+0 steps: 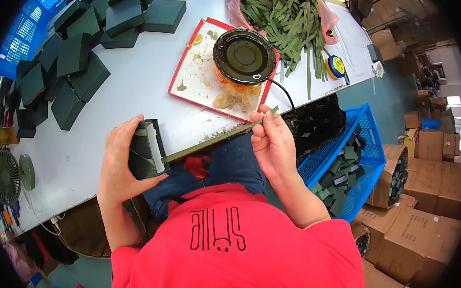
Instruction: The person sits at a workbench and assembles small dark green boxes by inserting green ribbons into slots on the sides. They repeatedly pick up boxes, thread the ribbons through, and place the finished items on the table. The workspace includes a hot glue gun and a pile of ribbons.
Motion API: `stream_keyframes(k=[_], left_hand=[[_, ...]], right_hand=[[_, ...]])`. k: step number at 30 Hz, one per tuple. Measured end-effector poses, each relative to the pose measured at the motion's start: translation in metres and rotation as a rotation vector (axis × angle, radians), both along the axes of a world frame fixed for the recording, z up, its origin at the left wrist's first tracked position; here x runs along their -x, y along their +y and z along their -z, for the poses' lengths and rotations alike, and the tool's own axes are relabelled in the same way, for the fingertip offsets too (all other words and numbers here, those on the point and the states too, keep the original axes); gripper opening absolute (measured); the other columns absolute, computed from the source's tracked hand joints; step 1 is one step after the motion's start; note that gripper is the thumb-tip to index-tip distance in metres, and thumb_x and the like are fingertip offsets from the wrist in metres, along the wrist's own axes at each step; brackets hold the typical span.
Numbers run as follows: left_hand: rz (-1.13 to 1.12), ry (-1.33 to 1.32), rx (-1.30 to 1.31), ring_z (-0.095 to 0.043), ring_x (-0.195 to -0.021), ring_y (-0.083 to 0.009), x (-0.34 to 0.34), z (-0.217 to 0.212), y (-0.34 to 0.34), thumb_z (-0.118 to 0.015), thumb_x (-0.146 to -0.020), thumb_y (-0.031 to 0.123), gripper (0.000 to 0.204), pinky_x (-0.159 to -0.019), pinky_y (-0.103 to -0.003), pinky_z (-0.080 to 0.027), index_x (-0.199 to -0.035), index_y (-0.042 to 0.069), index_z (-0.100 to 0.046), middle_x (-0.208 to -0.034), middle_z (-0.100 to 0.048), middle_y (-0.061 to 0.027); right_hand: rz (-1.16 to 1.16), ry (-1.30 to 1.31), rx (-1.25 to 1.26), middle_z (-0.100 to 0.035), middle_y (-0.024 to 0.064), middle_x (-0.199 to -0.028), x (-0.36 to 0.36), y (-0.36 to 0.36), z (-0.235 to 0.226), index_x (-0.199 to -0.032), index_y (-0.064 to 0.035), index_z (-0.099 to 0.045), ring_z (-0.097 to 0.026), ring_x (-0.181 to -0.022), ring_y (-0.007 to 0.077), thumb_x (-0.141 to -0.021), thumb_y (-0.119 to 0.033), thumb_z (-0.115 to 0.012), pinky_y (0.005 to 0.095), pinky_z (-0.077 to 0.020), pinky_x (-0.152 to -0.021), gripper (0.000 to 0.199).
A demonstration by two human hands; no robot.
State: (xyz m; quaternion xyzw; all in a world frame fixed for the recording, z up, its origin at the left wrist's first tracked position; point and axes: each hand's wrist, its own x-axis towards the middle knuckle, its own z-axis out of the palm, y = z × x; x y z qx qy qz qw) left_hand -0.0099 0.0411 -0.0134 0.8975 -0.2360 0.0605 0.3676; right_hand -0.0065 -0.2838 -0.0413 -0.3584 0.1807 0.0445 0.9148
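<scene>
My left hand (118, 155) is closed around a small dark green box (141, 157) at the table's front edge. The box stands tilted, and its open side shows a white interior. From the box a flat green ribbon (209, 141) runs taut to the right and slightly away from me. My right hand (274, 141) pinches the ribbon near its far end, and a short tip sticks out past the fingers. Just beyond that hand lies a white board (190, 73) with a red border, bearing a round black pot (245, 56) of dark, glossy liquid with amber drips below it.
Several dark green boxes (77, 55) are piled at the left beside a blue crate (29, 31). A pink plastic bag (325, 18) of green ribbons lies at the back. A round blue-and-yellow tin (336, 67), a fan (5, 176), a blue basket (375, 161) and cartons (412, 242) surround me.
</scene>
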Motion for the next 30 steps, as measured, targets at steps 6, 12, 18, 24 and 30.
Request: stream_keyframes(k=[6, 12, 18, 24, 30], left_hand=[[0.046, 0.003, -0.009, -0.052, -0.125, -0.0379, -0.005, -0.006, -0.017, -0.092, -0.053, 0.02, 0.105, -0.106, -0.047, -0.04, -0.145, 0.003, -0.045, -0.141, -0.054, -0.0165], [0.154, -0.014, 0.002, -0.049, -0.128, -0.0381, -0.013, -0.009, -0.035, -0.093, -0.052, 0.019, 0.107, -0.108, -0.046, -0.04, -0.146, 0.003, -0.044, -0.143, -0.053, -0.0168], [0.204, -0.035, 0.02, -0.05, -0.128, -0.0383, -0.016, -0.011, -0.048, -0.094, -0.051, 0.02, 0.108, -0.108, -0.047, -0.04, -0.145, 0.003, -0.044, -0.142, -0.054, -0.0162], [0.202, -0.048, 0.019, -0.051, -0.128, -0.0388, -0.016, -0.011, -0.049, -0.094, -0.051, 0.02, 0.108, -0.107, -0.047, -0.04, -0.145, 0.003, -0.044, -0.142, -0.054, -0.0168], [0.195, -0.038, 0.018, -0.051, -0.127, -0.0387, -0.016, -0.01, -0.048, -0.094, -0.05, 0.019, 0.109, -0.107, -0.047, -0.04, -0.145, 0.003, -0.043, -0.142, -0.054, -0.0167]], right_hand=[[-0.073, -0.071, 0.168, -0.068, 0.0065, -0.08, -0.018, -0.01, -0.007, -0.105, -0.0022, -0.064, -0.056, -0.054, 0.0083, -0.101, -0.021, -0.063, 0.0204, -0.0459, -0.048, 0.019], [-0.124, -0.096, 0.486, -0.056, -0.0018, -0.067, -0.046, -0.018, -0.013, -0.103, 0.0004, -0.067, -0.04, -0.048, 0.003, -0.1, -0.023, -0.067, 0.0193, -0.0283, -0.043, 0.024], [-0.126, -0.077, 0.516, -0.05, -0.0064, -0.063, -0.06, -0.02, -0.01, -0.095, -0.0022, -0.068, -0.033, -0.048, -0.0002, -0.098, -0.023, -0.069, 0.0183, -0.0225, -0.043, 0.021], [-0.083, -0.051, 0.541, -0.049, -0.007, -0.062, -0.064, -0.017, -0.007, -0.09, -0.0047, -0.066, -0.033, -0.048, -0.0002, -0.097, -0.023, -0.07, 0.0189, -0.0217, -0.043, 0.02], [-0.094, -0.04, 0.516, -0.05, -0.0053, -0.062, -0.063, -0.017, -0.008, -0.09, -0.0052, -0.064, -0.034, -0.048, 0.001, -0.098, -0.022, -0.068, 0.0194, -0.0224, -0.043, 0.019]])
